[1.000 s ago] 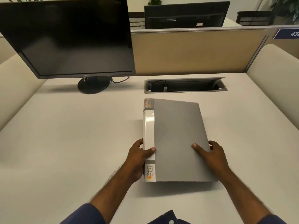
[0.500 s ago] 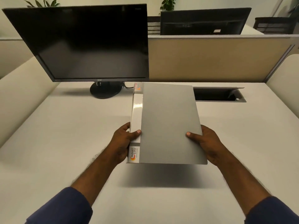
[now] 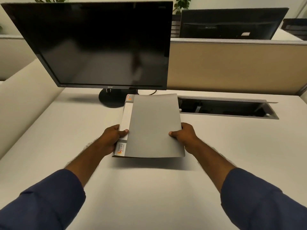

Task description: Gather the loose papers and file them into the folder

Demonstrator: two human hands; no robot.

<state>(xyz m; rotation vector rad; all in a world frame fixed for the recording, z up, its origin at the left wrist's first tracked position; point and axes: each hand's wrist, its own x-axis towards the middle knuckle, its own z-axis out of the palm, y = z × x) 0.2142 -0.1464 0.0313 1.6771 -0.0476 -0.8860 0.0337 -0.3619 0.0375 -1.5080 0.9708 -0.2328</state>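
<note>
A closed grey folder (image 3: 152,127) with a white spine strip and a "Smart Life" label hangs above the desk, casting a shadow below it. My left hand (image 3: 114,138) grips its spine edge with the thumb on top. My right hand (image 3: 184,136) grips the opposite long edge, thumb on the cover. Both arms stretch forward in dark blue sleeves. No loose papers show anywhere in view; whatever is inside the folder is hidden.
A black monitor (image 3: 98,45) on a round stand sits at the back left of the white desk (image 3: 66,146). An open cable tray (image 3: 227,108) is recessed at the back right. A tan partition (image 3: 232,67) closes the far side, with cream side panels.
Both hands have lifted the folder off the desk and carried it forward, away from me, toward the monitor stand. The grip on both edges is unchanged.
</note>
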